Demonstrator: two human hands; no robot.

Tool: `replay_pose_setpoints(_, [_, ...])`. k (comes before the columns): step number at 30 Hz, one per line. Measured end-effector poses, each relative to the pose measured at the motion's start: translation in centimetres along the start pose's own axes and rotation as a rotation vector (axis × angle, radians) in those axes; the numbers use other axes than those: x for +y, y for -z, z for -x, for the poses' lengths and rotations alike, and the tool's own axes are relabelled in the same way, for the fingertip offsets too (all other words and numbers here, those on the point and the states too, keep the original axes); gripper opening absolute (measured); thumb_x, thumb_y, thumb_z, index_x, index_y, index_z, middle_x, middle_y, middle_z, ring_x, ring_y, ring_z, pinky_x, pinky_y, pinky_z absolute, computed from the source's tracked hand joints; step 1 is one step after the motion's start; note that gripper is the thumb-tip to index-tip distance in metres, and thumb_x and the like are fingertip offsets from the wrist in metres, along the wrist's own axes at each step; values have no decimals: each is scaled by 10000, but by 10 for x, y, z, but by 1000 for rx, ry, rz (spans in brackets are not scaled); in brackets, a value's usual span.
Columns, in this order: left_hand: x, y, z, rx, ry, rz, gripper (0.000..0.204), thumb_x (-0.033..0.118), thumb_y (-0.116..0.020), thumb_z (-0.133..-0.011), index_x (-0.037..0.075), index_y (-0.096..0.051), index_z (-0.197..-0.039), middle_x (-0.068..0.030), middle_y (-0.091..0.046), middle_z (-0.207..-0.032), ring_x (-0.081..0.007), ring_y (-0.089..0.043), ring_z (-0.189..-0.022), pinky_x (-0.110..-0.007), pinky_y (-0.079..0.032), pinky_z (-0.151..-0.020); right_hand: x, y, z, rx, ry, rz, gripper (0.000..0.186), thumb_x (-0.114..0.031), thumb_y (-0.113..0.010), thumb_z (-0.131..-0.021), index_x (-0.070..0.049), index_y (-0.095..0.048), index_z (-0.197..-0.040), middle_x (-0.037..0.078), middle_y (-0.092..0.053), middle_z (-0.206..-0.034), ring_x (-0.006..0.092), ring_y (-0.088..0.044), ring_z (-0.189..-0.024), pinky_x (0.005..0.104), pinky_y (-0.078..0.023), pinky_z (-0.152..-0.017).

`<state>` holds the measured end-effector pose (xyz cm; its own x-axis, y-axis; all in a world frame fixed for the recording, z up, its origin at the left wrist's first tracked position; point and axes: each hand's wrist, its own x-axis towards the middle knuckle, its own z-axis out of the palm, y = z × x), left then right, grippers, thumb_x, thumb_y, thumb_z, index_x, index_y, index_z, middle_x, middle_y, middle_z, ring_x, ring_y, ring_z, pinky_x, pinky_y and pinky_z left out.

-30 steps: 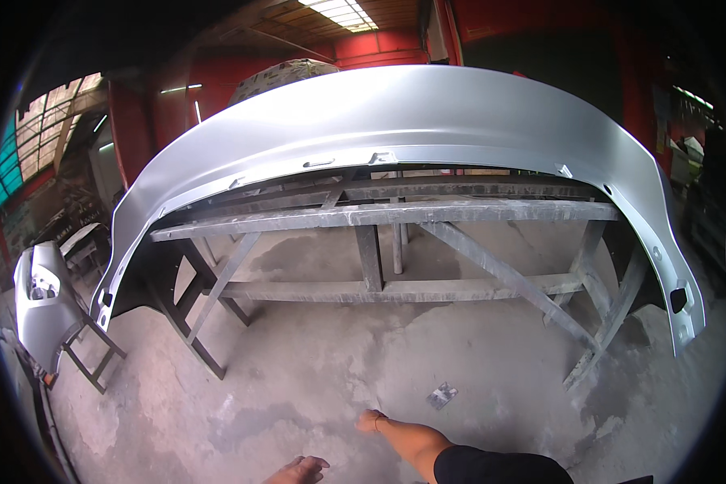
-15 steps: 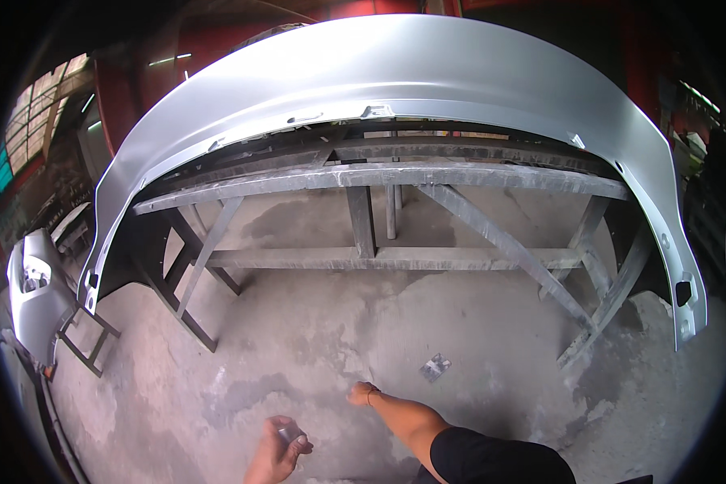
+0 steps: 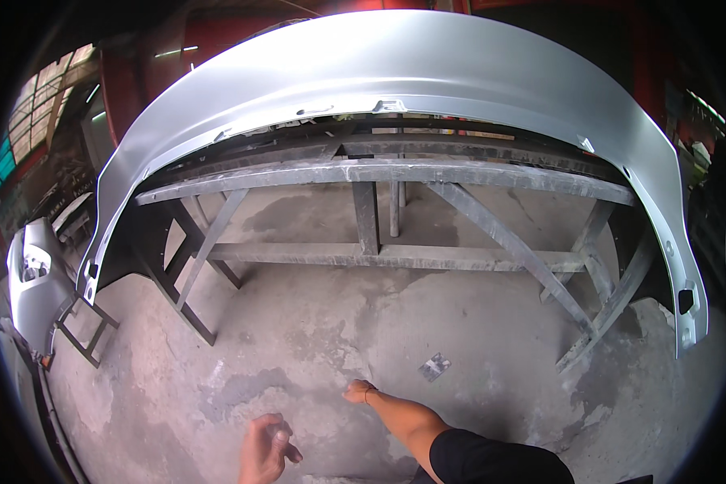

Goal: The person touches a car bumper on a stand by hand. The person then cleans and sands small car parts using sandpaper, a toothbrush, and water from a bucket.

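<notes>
A large silver car bumper (image 3: pixel 395 60) arches across the top of the head view, resting on a grey metal stand (image 3: pixel 460 171). My left hand (image 3: pixel 266 448) is low in the view, over the concrete floor, its fingers curled with the thumb across them. Whatever those fingers may hold is hidden now. To the right of it, my right hand (image 3: pixel 356 392) is also held low, fingers folded in; a thin dark band circles its wrist. I cannot see what, if anything, lies inside it. Both hands are apart from the bumper and the stand.
Slanting braces (image 3: pixel 512 250) and a low crossbar (image 3: pixel 411 256) join the stand's legs. A flat grey scrap (image 3: pixel 435 367) lies on the stained concrete floor (image 3: pixel 315 323). At the far left, another silver bumper part (image 3: pixel 36 302) sits on a small dark stand (image 3: pixel 97 339).
My left hand has shifted slightly left and turned; a small grey thing visible between its fingers earlier no longer shows. My right hand has barely moved. The whole view has shifted slightly.
</notes>
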<state>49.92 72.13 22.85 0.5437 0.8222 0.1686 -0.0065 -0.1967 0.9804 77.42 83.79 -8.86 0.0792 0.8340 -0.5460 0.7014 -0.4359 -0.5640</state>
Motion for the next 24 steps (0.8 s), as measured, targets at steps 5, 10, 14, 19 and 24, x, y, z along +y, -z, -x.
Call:
replay_pose_setpoints(5, [-15,9,-5,53,-101,73,325,294,-497,-1002,34,-386,-1163,-100,-510,-803,-170,-552,-494,-287,-484,-430,5,-8,-8,134,62,105,502,-469,-554,-840,-56,-683,-1094,187,-653,-1150,351,-617,-1083,405,-482,-941])
replay_pose_setpoints(10, [-17,12,-8,219,-98,-44,326,319,-498,-1002,21,-408,-1096,-67,-514,-681,-148,-525,-459,-279,-466,-416,-5,-6,0,108,56,74,498,-474,-542,-852,-60,-684,-1091,185,-650,-1155,356,-611,-1089,408,-477,-949])
replay_pose_setpoints(14, [-12,6,-20,379,28,-36,327,323,-523,-993,16,-418,-1037,-64,-523,-612,-172,-568,-479,-288,-490,-430,4,-3,-8,101,31,60,495,-476,-534,-858,-58,-687,-1075,181,-653,-1144,361,-606,-1094,412,-473,-952])
replay_pose_setpoints(19, [-27,18,-20,353,165,19,322,317,-529,-990,14,-433,-1042,-109,-563,-686,-196,-602,-515,-307,-524,-458,4,-8,-18,141,107,139,490,-479,-529,-860,-59,-690,-1055,165,-687,-1031,329,-658,-960,410,-506,-872])
replay_pose_setpoints(24, [-23,13,-20,195,166,-19,319,278,-515,-997,-23,-457,-1085,-172,-632,-846,-222,-658,-694,-341,-568,-578,4,-4,-4,138,96,146,476,-493,-531,-858,-77,-702,-1013,129,-703,-878,271,-679,-740,382,-536,-723])
